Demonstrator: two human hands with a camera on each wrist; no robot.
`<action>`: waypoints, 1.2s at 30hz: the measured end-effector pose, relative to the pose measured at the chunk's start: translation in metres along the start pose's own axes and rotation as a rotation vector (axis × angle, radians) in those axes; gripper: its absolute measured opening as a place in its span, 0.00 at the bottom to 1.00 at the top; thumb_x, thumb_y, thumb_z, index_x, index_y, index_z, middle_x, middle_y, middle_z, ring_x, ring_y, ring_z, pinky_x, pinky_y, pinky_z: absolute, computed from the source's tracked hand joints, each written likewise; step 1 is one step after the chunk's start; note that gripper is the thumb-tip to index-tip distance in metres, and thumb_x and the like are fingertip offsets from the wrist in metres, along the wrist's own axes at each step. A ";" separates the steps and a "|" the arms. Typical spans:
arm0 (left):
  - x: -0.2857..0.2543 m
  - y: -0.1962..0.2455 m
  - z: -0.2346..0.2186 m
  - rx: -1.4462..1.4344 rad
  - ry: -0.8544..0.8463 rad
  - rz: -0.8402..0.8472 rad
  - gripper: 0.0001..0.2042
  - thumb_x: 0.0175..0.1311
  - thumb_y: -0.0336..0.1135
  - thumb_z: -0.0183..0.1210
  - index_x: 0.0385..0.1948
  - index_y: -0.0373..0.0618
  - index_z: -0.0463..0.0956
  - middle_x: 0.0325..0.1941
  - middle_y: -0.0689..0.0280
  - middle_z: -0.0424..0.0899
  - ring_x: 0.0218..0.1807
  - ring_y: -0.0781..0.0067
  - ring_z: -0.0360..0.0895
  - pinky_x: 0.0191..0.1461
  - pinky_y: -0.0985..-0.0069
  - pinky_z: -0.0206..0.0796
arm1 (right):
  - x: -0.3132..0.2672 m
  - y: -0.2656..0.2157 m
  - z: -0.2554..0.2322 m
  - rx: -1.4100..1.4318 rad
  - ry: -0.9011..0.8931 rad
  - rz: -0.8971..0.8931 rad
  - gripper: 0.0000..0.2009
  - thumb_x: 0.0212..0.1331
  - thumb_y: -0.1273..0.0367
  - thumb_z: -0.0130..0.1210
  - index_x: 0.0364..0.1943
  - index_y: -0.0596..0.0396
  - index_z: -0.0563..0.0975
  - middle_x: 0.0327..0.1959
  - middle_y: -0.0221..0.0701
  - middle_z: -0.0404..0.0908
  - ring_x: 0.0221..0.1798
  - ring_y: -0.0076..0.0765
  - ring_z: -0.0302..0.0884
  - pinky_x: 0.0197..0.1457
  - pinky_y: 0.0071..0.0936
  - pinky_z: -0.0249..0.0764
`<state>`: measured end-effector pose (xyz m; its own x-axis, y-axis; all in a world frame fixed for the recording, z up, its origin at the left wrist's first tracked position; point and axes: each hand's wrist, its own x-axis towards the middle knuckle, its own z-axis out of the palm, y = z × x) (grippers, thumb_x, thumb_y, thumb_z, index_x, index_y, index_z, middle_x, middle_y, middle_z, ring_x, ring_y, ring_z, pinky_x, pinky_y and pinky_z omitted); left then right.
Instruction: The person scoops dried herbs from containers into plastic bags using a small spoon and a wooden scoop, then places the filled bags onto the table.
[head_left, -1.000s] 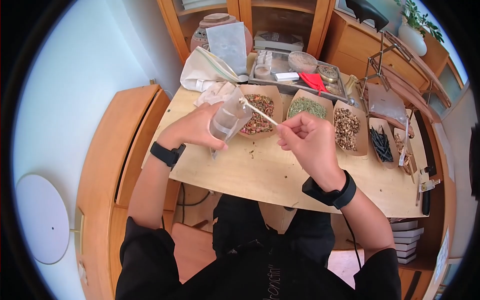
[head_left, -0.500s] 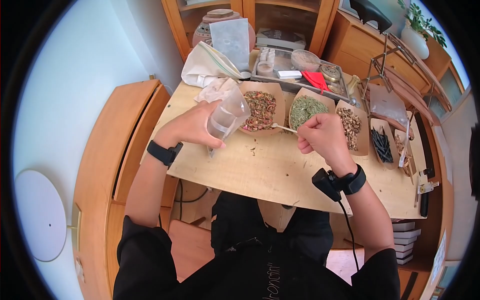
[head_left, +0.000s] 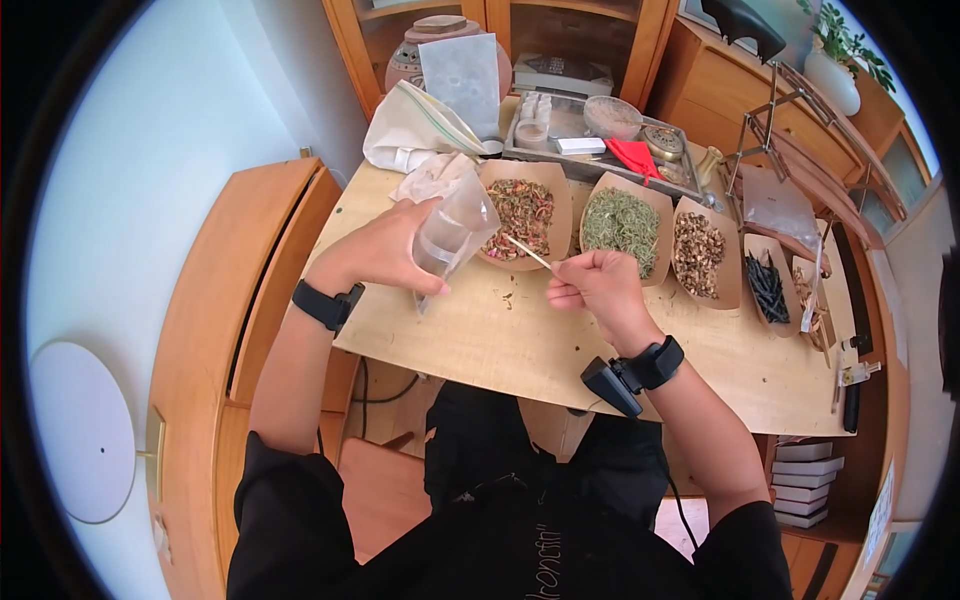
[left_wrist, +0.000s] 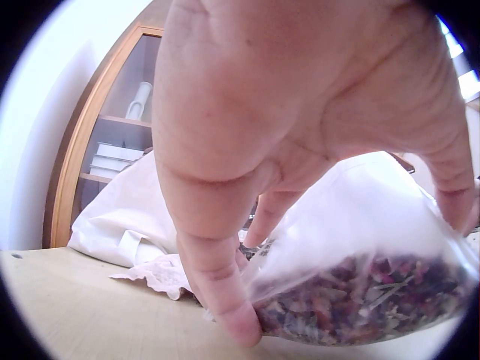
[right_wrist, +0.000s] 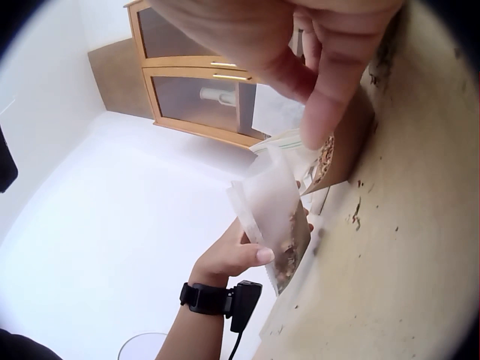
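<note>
My left hand [head_left: 385,248] grips a clear plastic bag [head_left: 462,222], thumb and fingers spread around its sides, its mouth tilted up to the right. Dried petals and leaves [left_wrist: 367,296] fill the bag's lower part in the left wrist view. Between thumb and fingers, my right hand [head_left: 605,290] pinches a slim, pale small spoon [head_left: 530,252]. The spoon's far end overlaps the near edge of the mixed dried flowers [head_left: 522,212] in a brown paper tray [head_left: 562,195]. In the right wrist view the spoon is hidden behind the fingers.
Further right stand paper trays of green dried herb [head_left: 625,225], brown chopped pieces [head_left: 698,255] and dark pods [head_left: 766,288]. Behind them is a grey tray [head_left: 555,170] with jars and a red cloth [head_left: 630,158]. A white pouch [head_left: 415,130] lies back left. Crumbs [head_left: 508,300] dot the table.
My right hand has brought the spoon from the bag's mouth down to the right, then back left at the flower tray's near edge. My left hand has kept the bag nearly still.
</note>
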<state>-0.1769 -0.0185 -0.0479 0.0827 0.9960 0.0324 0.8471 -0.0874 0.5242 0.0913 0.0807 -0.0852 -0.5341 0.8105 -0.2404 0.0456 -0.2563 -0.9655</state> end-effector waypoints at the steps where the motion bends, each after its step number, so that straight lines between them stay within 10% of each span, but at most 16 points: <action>1: 0.000 0.001 -0.001 -0.008 -0.014 -0.006 0.46 0.35 0.47 0.70 0.62 0.39 0.62 0.50 0.47 0.74 0.55 0.51 0.68 0.61 0.66 0.60 | 0.000 0.001 0.001 0.000 0.000 0.001 0.06 0.58 0.75 0.58 0.30 0.68 0.78 0.26 0.39 0.81 0.25 0.30 0.81 0.30 0.24 0.82; 22: 0.002 -0.003 0.004 -0.020 -0.019 0.034 0.45 0.35 0.47 0.70 0.61 0.39 0.63 0.49 0.46 0.75 0.53 0.51 0.69 0.59 0.66 0.62 | -0.006 0.000 -0.007 0.092 0.025 -0.101 0.07 0.62 0.73 0.57 0.34 0.66 0.77 0.29 0.38 0.82 0.28 0.30 0.82 0.34 0.24 0.82; 31: 0.008 0.005 0.002 -0.001 -0.024 0.057 0.44 0.35 0.47 0.70 0.61 0.40 0.64 0.46 0.48 0.75 0.52 0.52 0.69 0.58 0.66 0.62 | -0.031 -0.047 0.006 -0.148 -0.090 -0.366 0.04 0.57 0.77 0.58 0.30 0.67 0.77 0.25 0.38 0.82 0.27 0.28 0.82 0.30 0.21 0.81; 36: 0.005 0.008 -0.001 0.005 -0.010 0.057 0.44 0.36 0.46 0.70 0.61 0.40 0.63 0.47 0.48 0.76 0.51 0.52 0.69 0.58 0.66 0.61 | -0.029 -0.045 0.003 -0.456 0.142 -0.638 0.04 0.50 0.78 0.60 0.24 0.67 0.77 0.19 0.37 0.81 0.24 0.26 0.82 0.29 0.20 0.80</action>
<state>-0.1707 -0.0145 -0.0426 0.1363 0.9892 0.0534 0.8434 -0.1442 0.5176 0.1018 0.0672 -0.0340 -0.4622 0.7954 0.3921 0.1247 0.4961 -0.8593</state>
